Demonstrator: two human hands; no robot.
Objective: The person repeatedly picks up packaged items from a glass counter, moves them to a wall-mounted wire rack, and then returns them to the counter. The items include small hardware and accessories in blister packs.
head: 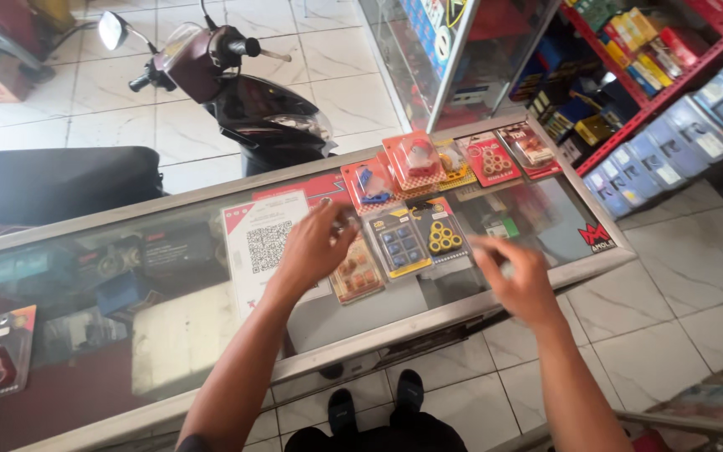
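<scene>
I stand at a glass display counter [169, 335]. My left hand [315, 247] hovers over it, fingers loosely curled, above an orange blister pack of small rollers [357, 276] and beside a dark pack with blue rollers [399, 243]. My right hand [516, 272] hovers near the counter's front edge, blurred, fingers apart and holding nothing visible. A pack of yellow rollers [443, 234] lies between the hands. Whether the left hand pinches anything is unclear.
Several red blister packs [416, 159] lie along the counter's far edge. A white printed sheet [263, 243] lies left of my left hand. A maroon scooter [244, 92] stands beyond the counter. Red shelves of boxed parts [671, 75] fill the right.
</scene>
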